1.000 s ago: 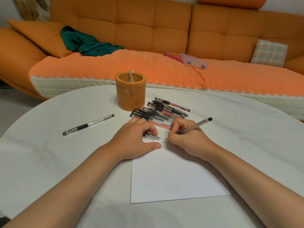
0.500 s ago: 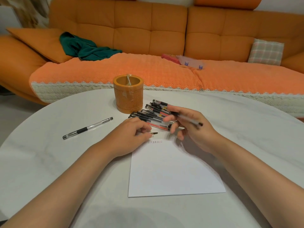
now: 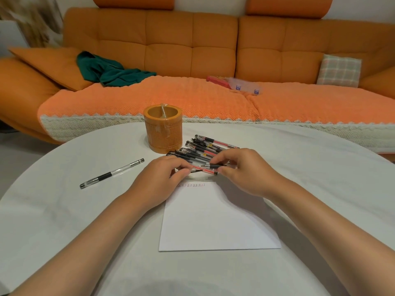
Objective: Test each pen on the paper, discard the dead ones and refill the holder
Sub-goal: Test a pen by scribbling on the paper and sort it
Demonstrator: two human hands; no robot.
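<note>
Pen (image 3: 214, 166): held level just beyond the far edge of the paper (image 3: 215, 221), over the near side of the pen pile (image 3: 205, 147).
Right hand (image 3: 245, 171): grip clamped on the pen's black sleeve, nib pointing at the left hand.
Left hand (image 3: 162, 180): grip closed in a pinch on a small dark piece (image 3: 197, 171), probably the cap.
Step in hand: judged to be capping. Align both parts on one axis, push straight until seated, and keep the nib off the skin.
Hand pose: both palms down, wrists low over the worktop (image 3: 64, 210), forearms converging.
Test marks (image 3: 192, 185): one row along the paper's far edge.
Holder (image 3: 163, 129): upright behind the pile.
Single pen (image 3: 112, 173): lies well apart, left.
</note>
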